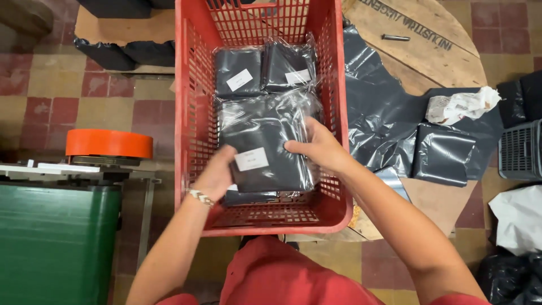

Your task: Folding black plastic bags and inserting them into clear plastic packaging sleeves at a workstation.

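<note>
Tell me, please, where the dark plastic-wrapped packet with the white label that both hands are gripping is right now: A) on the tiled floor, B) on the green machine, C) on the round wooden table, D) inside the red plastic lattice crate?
D: the left hand and right hand grip the dark plastic-wrapped packet within the walls of the red plastic lattice crate, above other packets.

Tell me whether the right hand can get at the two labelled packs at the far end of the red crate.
Probably yes: the right hand holds a pack just before them, and the far packs lie uncovered in the open crate.
</note>
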